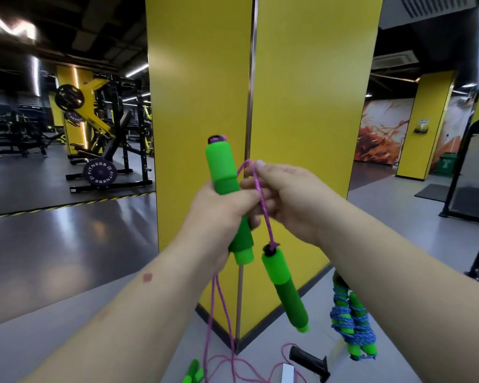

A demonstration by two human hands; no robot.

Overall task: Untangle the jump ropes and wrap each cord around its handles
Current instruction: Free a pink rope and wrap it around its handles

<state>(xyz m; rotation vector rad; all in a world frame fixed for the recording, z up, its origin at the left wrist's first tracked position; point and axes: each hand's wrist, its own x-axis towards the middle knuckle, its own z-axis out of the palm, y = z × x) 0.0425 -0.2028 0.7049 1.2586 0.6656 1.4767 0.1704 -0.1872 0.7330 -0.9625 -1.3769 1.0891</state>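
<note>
My left hand (221, 214) grips a green jump-rope handle (224, 172) upright in front of me. My right hand (288, 197) pinches the pink cord (264, 214) just beside that handle, looped over my fingertips. From the cord a second green handle (285, 291) hangs free below my right hand, tilted. More pink cord (219, 322) drops under my left hand to the floor and lies there in loose curves. A second rope (351, 319), green handles wound with blue cord, leans by the yellow pillar's base at the lower right.
A yellow pillar (302, 92) stands straight ahead. On the grey floor lie a black handle (310, 362), a white object (288, 373) and another green handle (192, 373). Weight racks and plates (100, 172) fill the left; a green bin (445, 165) stands at the right.
</note>
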